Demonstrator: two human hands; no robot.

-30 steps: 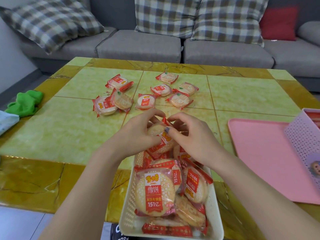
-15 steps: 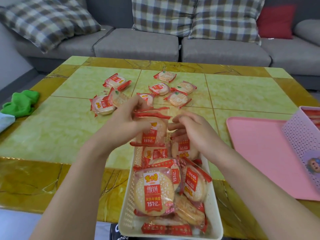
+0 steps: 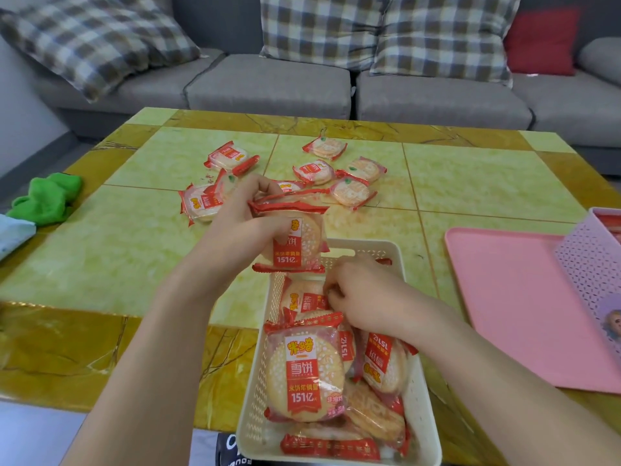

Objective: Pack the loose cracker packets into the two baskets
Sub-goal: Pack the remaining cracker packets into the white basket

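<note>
Yellow-green tabletop (image 3: 100, 257) before grey sofa (image 3: 268, 85). White basket (image 3: 421, 412) at near edge, crowded with packets. Right hand (image 3: 361, 294) fingers curled into basket's far end; grip not discernible. Left hand (image 3: 235, 237) fingers pinched held packet (image 3: 295, 240) above basket rim, raised versus second earlier. Packet judged light, crinkly, slippery, crackers brittle; crimped edges best gripped. Loose packets (image 3: 316, 171) lay beyond.

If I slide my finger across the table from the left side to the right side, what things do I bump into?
Green cloth → loose cracker packets → white basket → pink tray → purple basket.
</note>
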